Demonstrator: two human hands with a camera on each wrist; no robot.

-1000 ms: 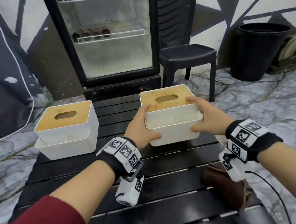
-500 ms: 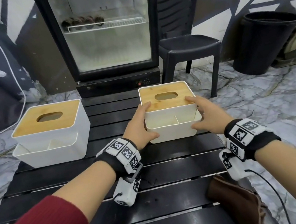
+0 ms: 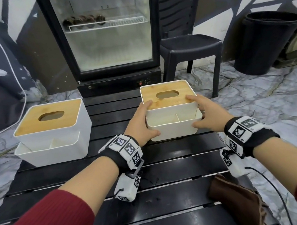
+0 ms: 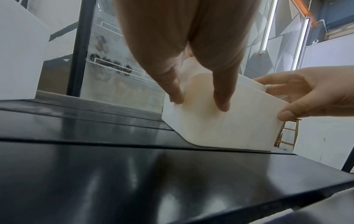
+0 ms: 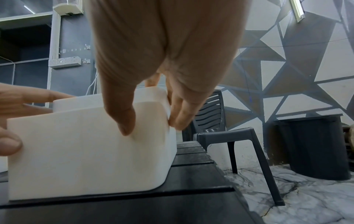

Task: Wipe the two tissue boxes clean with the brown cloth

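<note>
Two white tissue boxes with bamboo lids stand on the black slatted table [image 3: 171, 168]. The left tissue box [image 3: 50, 134] stands alone and untouched. The right tissue box [image 3: 170, 109] rests near the table's far right edge. My left hand [image 3: 148, 120] grips its left side, thumb on the front face. My right hand [image 3: 201, 112] grips the right side the same way. The left wrist view shows my left hand [image 4: 199, 100] on the right box [image 4: 220, 125]. In the right wrist view my right hand [image 5: 153, 124] holds the same box [image 5: 76, 151]. The brown cloth [image 3: 238, 201] lies crumpled at the near right corner.
A glass-door fridge [image 3: 108, 31] stands just behind the table. A dark plastic chair [image 3: 190, 48] is to its right, and a black bin [image 3: 265, 39] stands farther right. Marble floor [image 3: 276, 97] surrounds the table. Bare table slats lie between the boxes and in front of them.
Both hands keep the same grip on the right box. The head view has shifted a little closer and lower. The box itself has barely moved.
</note>
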